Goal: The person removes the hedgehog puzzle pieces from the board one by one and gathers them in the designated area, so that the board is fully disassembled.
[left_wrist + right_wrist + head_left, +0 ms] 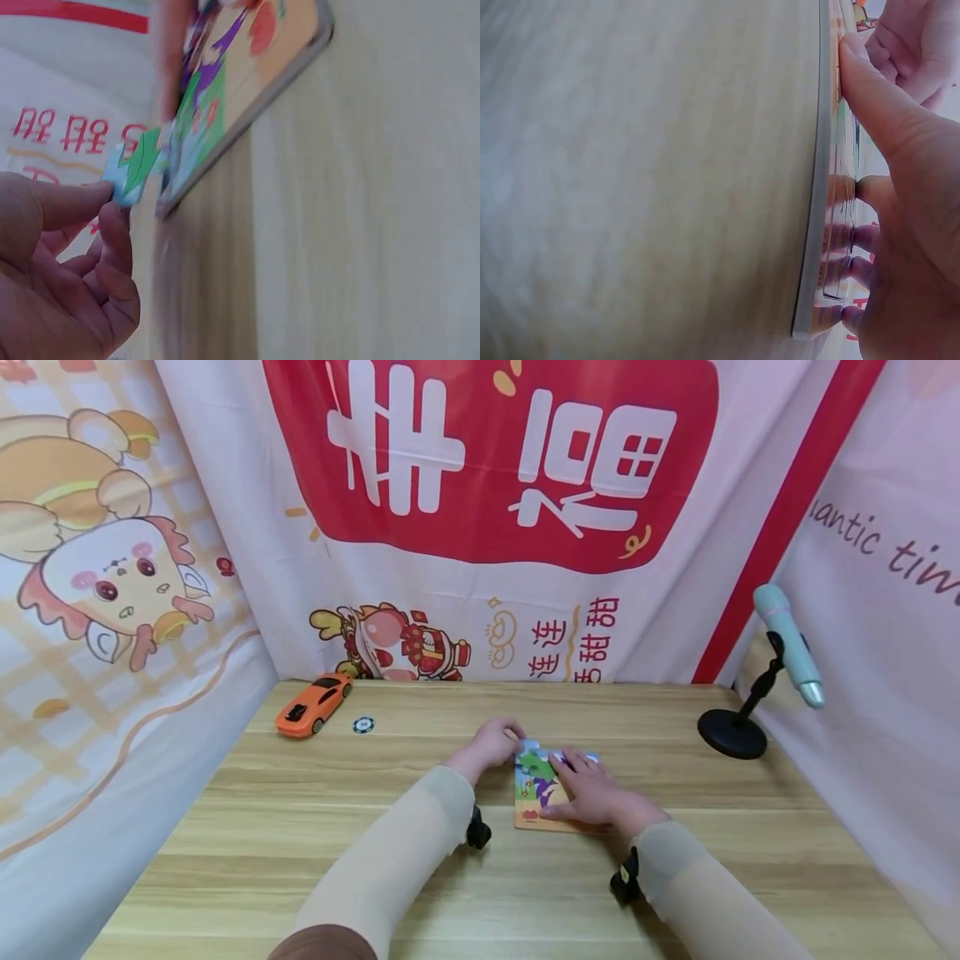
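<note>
A jigsaw puzzle board (527,823) with a colourful cartoon picture lies flat on the wooden table (420,893). At its far left corner my left hand (491,746) pinches a small blue-and-green puzzle piece (133,174) between thumb and forefinger. In the left wrist view the piece is tilted up by the board's edge; whether it touches the board I cannot tell. My right hand (596,795) rests on the right part of the picture, fingers spread. In the right wrist view its thumb and fingertips press on the board's face, and the palm hides part of the picture.
An orange toy car (315,706) stands at the back left, with a small round chip (363,725) beside it. At the back right a mint-green microphone (787,643) leans on a black stand (732,735). Printed cloth (420,593) hangs behind and at both sides.
</note>
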Action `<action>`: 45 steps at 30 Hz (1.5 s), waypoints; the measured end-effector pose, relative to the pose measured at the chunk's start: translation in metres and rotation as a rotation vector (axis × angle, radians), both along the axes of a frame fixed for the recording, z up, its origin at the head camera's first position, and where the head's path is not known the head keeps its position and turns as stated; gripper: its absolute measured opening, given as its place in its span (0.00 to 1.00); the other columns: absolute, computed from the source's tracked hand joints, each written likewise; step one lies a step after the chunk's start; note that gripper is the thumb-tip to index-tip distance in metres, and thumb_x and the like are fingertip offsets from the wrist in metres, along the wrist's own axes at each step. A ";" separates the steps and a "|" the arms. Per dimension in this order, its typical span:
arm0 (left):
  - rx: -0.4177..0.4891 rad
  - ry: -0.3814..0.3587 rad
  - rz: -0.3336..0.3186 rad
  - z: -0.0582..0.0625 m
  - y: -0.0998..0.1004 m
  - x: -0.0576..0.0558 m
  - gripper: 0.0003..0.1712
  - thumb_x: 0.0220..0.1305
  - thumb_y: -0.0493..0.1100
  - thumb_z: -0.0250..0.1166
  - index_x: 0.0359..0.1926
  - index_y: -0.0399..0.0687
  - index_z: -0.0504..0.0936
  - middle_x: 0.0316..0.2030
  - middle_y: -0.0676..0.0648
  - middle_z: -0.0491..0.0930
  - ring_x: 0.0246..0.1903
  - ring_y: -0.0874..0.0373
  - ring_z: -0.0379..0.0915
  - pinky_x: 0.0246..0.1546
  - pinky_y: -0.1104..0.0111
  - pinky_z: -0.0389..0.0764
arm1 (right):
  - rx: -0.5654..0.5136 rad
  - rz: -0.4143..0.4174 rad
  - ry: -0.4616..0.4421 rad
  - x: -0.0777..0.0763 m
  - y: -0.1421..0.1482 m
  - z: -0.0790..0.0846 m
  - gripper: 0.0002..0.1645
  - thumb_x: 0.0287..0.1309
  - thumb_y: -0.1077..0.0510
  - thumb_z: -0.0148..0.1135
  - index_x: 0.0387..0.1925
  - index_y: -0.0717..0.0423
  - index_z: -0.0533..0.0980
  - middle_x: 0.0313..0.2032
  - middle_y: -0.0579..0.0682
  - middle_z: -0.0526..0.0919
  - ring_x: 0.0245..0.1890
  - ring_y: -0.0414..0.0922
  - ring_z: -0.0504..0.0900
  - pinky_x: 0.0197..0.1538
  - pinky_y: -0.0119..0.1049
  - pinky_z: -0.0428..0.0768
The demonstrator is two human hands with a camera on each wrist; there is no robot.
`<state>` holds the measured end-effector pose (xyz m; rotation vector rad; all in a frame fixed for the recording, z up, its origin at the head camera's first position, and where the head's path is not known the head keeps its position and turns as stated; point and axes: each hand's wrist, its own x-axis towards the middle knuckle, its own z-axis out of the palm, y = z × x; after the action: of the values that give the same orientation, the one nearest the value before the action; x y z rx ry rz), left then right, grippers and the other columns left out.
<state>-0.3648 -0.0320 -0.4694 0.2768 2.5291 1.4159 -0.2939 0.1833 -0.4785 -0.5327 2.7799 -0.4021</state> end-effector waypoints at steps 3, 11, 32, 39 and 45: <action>0.033 0.046 0.069 0.000 -0.023 -0.004 0.07 0.63 0.32 0.63 0.40 0.43 0.83 0.33 0.44 0.79 0.29 0.55 0.75 0.31 0.66 0.77 | -0.003 0.005 -0.003 0.001 -0.002 0.000 0.63 0.52 0.22 0.57 0.78 0.47 0.48 0.77 0.58 0.42 0.74 0.61 0.40 0.71 0.60 0.40; 0.001 0.054 0.302 -0.001 -0.120 -0.021 0.08 0.64 0.32 0.62 0.42 0.39 0.84 0.42 0.40 0.80 0.42 0.48 0.75 0.45 0.59 0.76 | 0.009 -0.013 0.007 0.001 -0.001 -0.003 0.65 0.49 0.19 0.57 0.78 0.46 0.46 0.77 0.56 0.41 0.75 0.59 0.39 0.71 0.58 0.39; -0.253 -0.124 0.486 0.002 -0.220 -0.008 0.20 0.63 0.42 0.65 0.52 0.34 0.81 0.54 0.34 0.76 0.52 0.43 0.70 0.56 0.52 0.71 | -0.006 -0.005 0.016 0.002 -0.003 0.001 0.63 0.51 0.21 0.58 0.78 0.47 0.48 0.77 0.58 0.43 0.75 0.61 0.40 0.70 0.61 0.40; -0.233 -0.069 0.491 0.010 -0.192 -0.009 0.08 0.65 0.41 0.65 0.43 0.42 0.81 0.44 0.40 0.77 0.43 0.46 0.73 0.45 0.55 0.74 | -0.008 -0.001 0.022 0.002 -0.001 -0.001 0.63 0.52 0.22 0.58 0.78 0.48 0.48 0.77 0.59 0.42 0.74 0.61 0.40 0.70 0.61 0.41; -0.190 -0.004 0.380 0.021 -0.134 -0.008 0.05 0.62 0.39 0.68 0.39 0.46 0.82 0.39 0.44 0.79 0.39 0.49 0.74 0.40 0.58 0.75 | -0.011 0.001 0.024 0.000 0.000 -0.003 0.64 0.50 0.21 0.57 0.78 0.47 0.48 0.77 0.58 0.42 0.74 0.61 0.40 0.71 0.60 0.40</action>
<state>-0.3726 -0.1662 -0.4488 -0.2534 2.7924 1.2711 -0.2937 0.1831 -0.4814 -0.5455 2.8019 -0.4142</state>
